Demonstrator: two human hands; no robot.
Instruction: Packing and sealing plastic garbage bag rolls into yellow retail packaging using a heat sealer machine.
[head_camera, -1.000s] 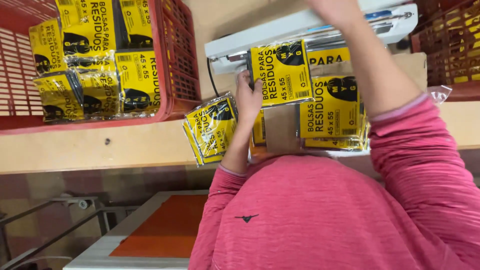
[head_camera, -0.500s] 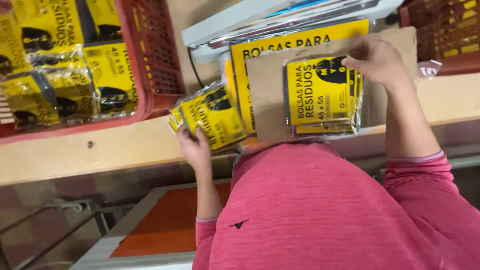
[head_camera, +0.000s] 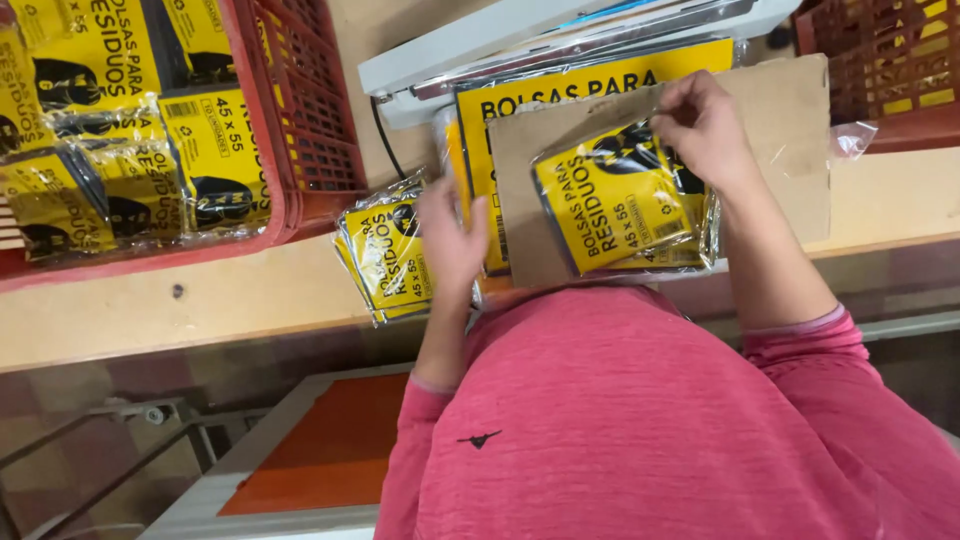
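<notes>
Right hand (head_camera: 703, 128) pinches the top edge of a yellow packet (head_camera: 622, 207) lying on the cardboard sheet (head_camera: 780, 130), centre frame, packet just below its fingers. Left hand (head_camera: 452, 240), fingers loosely spread, rests on the small packet stack (head_camera: 383, 258) at centre-left.

- A pale wooden workbench (head_camera: 200, 300) runs across the view.
- Below it, brown floor tiles (head_camera: 90, 385), seemingly, and an orange-topped table (head_camera: 330, 440).

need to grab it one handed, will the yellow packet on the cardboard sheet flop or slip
The yellow packet looks thin and flat, so it probably bends. Its glossy clear wrap probably slides easily on the cardboard sheet. It seems light: the right hand grips only its top edge.
</notes>
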